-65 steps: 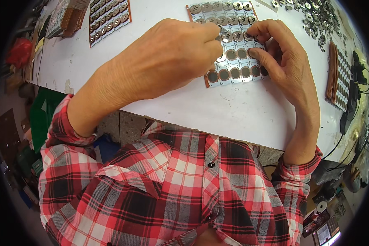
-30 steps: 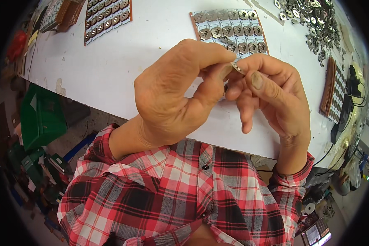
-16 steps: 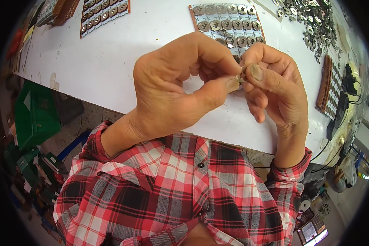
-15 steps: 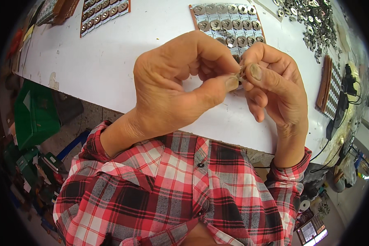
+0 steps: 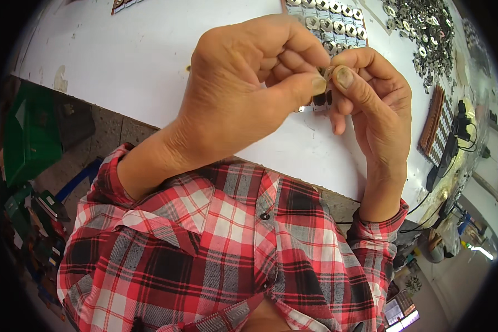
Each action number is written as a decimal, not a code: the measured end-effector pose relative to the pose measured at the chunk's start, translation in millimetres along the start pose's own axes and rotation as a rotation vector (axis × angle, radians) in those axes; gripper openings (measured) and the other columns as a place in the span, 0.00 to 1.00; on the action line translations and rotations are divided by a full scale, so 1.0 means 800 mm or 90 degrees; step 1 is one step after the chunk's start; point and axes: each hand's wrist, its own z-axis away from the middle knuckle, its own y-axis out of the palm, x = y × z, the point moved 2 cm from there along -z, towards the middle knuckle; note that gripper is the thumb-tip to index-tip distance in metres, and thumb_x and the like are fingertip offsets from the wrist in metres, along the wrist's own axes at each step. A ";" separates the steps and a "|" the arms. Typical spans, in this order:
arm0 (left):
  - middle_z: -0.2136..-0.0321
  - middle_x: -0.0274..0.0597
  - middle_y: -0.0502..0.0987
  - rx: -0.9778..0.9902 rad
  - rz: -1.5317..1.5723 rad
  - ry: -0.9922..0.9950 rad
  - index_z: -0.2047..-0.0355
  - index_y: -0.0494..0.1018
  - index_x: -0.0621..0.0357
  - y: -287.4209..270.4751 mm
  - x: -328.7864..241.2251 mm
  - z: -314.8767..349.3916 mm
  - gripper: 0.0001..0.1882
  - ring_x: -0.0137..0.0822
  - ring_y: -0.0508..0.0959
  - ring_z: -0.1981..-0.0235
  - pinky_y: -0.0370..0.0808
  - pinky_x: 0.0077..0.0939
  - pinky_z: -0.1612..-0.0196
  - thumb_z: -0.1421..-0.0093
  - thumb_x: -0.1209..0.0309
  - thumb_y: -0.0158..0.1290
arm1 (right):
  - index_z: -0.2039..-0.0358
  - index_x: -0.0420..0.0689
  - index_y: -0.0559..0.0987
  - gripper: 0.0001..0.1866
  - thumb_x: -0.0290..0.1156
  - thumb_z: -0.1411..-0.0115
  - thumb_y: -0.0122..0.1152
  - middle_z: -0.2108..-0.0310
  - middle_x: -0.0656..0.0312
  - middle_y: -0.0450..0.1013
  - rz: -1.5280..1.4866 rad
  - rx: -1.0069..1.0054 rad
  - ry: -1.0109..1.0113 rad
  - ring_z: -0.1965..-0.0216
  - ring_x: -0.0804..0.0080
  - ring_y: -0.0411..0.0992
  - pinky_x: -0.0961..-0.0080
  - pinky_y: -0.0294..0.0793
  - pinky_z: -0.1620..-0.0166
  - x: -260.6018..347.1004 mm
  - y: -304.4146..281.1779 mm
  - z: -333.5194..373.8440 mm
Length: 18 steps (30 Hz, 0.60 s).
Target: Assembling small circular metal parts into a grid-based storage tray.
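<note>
My left hand (image 5: pixel 235 91) and my right hand (image 5: pixel 379 102) meet above the white table, thumb and forefinger of each closed in a pinch. Between the fingertips is a small shiny metal piece (image 5: pixel 327 72), mostly hidden, so its exact shape does not show. Just beyond and partly under my fingers lies a panel of small circuit boards (image 5: pixel 346 29) with rows of round silver metal parts on it. My fingers cover its nearer part.
Loose metal pieces (image 5: pixel 426 36) lie heaped at the far right. Nearer on that side stand a stack of brown-edged board panels (image 5: pixel 432 124) and a black plug with cables (image 5: pixel 462 119). Another panel (image 5: pixel 128 4) shows at the far left edge. A green bin (image 5: pixel 33 135) sits below the table's left side.
The view has shifted, so the panels sit higher in the picture. My hands stay together at the small metal piece, with slightly changed finger positions.
</note>
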 end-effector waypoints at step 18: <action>0.71 0.51 0.75 0.445 -0.511 0.335 0.71 0.73 0.68 -0.049 -0.005 -0.126 0.14 0.49 0.77 0.62 0.75 0.42 0.57 0.48 0.69 0.62 | 0.62 0.34 0.82 0.04 0.16 0.38 0.65 0.69 0.65 0.80 0.335 -0.070 -0.109 0.71 0.83 0.75 0.85 0.73 0.68 -0.008 0.005 0.004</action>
